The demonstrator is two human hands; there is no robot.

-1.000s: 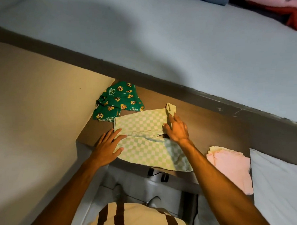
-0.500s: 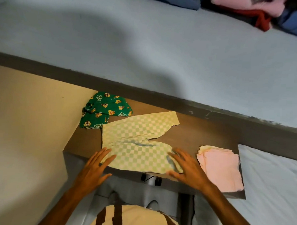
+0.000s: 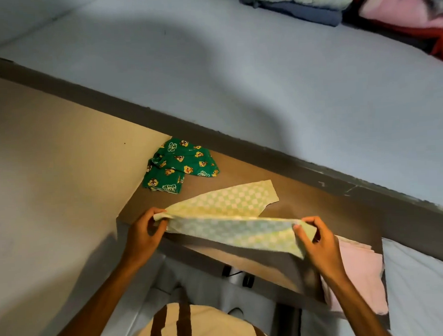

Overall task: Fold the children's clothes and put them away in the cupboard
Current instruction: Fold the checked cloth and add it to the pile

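Step in hand, as I read it: a fold of the green-and-cream checked garment (image 3: 225,218), near edge lifted to go over the far half.

Left hand (image 3: 142,234) pinches the garment's near-left corner, fingers closed on the cloth. Right hand (image 3: 317,242) pinches the near-right corner the same way, thumb on top. Between them the near edge is stretched taut and raised off the brown board (image 3: 305,204); the far half lies flat on the board toward its middle.

Next move probably calls for carrying both corners away from the body together, level, and laying the lifted edge onto the far edge so the hems line up, then smoothing.

Folded pink cloth (image 3: 357,276) sits at the board's near-right corner, just beside the right hand. Green cartoon-print garment (image 3: 179,164) lies crumpled at the far-left corner, apart from the checked piece, not yet folded. Its print has white lettering, too small to read.

Beyond the board, a light blue sheet (image 3: 237,78); along its far edge stacked clothes (image 3: 335,3), blue, pale and pink. No cupboard in view.
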